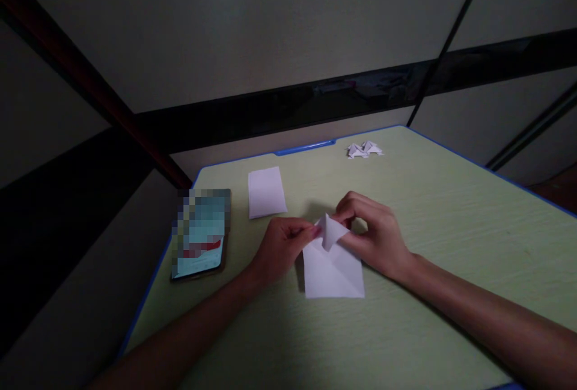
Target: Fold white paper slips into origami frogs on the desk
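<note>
A white sheet of paper is held by its far end over the table, its top part folded up into a small peak and its near part spread flat with faint creases. On its left edge my left hand is closed, pinching the paper between thumb and fingers. My right hand grips the folded part from the right, thumb below and fingers curled behind. The fingertips behind the fold are partly hidden.
A small stack of white paper lies beyond my left hand. A phone with a lit, partly pixelated screen is at the left edge. Two folded paper figures sit at the back of the blue-edged table, near a blue strip.
</note>
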`<action>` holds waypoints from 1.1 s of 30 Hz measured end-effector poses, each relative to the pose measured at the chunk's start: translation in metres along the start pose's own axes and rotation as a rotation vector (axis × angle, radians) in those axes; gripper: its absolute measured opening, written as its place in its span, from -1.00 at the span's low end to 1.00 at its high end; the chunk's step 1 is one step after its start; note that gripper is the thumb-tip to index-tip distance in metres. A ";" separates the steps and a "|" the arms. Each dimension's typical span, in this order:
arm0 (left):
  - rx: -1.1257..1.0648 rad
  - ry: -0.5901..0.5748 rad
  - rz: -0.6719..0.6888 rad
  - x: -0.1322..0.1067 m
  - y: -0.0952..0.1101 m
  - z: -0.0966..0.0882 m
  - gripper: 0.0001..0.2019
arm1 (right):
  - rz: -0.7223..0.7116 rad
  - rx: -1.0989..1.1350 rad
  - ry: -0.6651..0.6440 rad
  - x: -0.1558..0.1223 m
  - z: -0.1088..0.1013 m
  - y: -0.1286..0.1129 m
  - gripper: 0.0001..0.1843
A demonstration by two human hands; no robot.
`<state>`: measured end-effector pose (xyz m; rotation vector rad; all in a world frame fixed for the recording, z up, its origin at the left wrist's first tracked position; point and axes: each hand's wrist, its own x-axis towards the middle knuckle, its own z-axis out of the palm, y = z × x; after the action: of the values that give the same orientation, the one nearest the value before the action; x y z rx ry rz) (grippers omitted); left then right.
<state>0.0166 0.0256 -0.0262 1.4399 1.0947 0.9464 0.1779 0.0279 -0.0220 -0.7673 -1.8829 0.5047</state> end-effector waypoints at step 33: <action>-0.185 0.046 -0.134 0.002 0.001 -0.003 -0.92 | 0.782 0.778 -0.297 0.012 0.000 0.007 -0.75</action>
<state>0.0142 0.0279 -0.0244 1.1858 1.0928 0.9624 0.1761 0.0413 -0.0193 -0.8848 -1.3742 1.7917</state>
